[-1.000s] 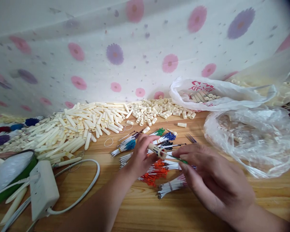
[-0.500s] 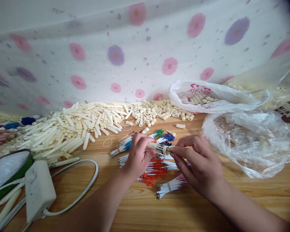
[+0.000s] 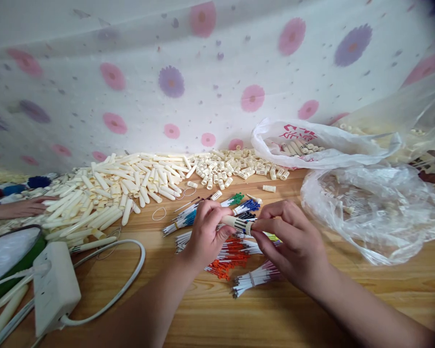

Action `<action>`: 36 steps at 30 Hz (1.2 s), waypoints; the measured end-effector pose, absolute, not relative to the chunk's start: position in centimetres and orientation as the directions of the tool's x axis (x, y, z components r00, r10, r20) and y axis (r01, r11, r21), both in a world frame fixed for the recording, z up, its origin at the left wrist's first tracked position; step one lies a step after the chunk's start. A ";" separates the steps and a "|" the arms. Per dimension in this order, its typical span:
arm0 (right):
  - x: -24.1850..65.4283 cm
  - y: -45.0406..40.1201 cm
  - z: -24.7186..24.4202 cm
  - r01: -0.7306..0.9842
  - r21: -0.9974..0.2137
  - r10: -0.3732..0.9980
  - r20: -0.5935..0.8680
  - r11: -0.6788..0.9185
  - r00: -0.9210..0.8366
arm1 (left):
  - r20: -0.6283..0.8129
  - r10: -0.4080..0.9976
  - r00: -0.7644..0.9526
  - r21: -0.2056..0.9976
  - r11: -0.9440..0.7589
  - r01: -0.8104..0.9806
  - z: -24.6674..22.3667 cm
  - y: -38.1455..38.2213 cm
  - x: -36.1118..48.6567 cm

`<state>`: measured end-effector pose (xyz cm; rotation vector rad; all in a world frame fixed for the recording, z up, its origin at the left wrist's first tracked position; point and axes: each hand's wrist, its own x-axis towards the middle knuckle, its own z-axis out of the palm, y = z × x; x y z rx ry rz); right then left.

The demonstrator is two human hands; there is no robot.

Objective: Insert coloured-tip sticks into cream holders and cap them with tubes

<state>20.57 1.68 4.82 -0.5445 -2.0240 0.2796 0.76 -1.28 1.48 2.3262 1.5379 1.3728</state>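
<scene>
In the head view, my left hand [image 3: 209, 234] is closed round a cream multi-colour pen barrel [image 3: 236, 223], which lies nearly level and has dark slots near its right end. At that end, my right hand [image 3: 288, 237] has thumb and forefinger pinched together; what lies between the fingertips is hidden. Beneath both hands are bundles of pen refills with coloured ends: orange [image 3: 226, 258], green [image 3: 235, 199], blue [image 3: 247, 207] and light blue [image 3: 188, 218]. A pale pink bundle [image 3: 255, 278] sits nearest me, tied with a band.
Cream pen tubes [image 3: 112, 188] are heaped at the back left, beside slotted short pieces [image 3: 232, 166]. Plastic bags [image 3: 369, 212] lie on the right. A power strip [image 3: 54, 285] with a white cable stands front left. Another person's hand [image 3: 25, 208] touches the heap's left side.
The green tip seen at the barrel's open end is out of sight, and my right fingertips have moved slightly left against that end. The other person's hand has reached further into the heap.
</scene>
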 end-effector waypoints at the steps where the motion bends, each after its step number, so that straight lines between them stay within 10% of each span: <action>1: 20.5 1.7 4.8 0.262 -0.420 0.494 0.765 0.869 -0.413 | 0.653 0.749 0.116 0.449 -0.506 0.737 1.5 -1.3 0.8; 13: 19.3 1.1 3.8 0.008 -0.779 0.736 0.589 0.627 -0.334 | 0.720 0.691 0.057 0.356 -0.439 0.825 1.7 -1.4 0.7; 21: 19.9 2.2 2.8 -0.282 -0.831 0.799 0.547 0.480 -0.251 | 0.607 0.794 0.033 0.601 -0.486 0.635 1.3 -0.9 0.5; 27: 25.2 8.4 2.7 0.159 -0.798 0.805 0.593 0.581 0.036 | 0.354 0.935 0.025 0.841 -0.329 0.430 0.7 -0.4 0.4; 31: 28.2 11.1 2.0 0.678 -0.575 0.875 0.427 0.458 -0.229 | 0.271 0.963 0.004 0.865 -0.245 0.439 1.1 -0.4 0.3; 36: 27.5 11.5 1.3 0.818 -0.263 0.857 0.229 0.511 -0.462 | 0.271 0.962 -0.027 0.804 -0.211 0.556 1.9 -0.4 0.3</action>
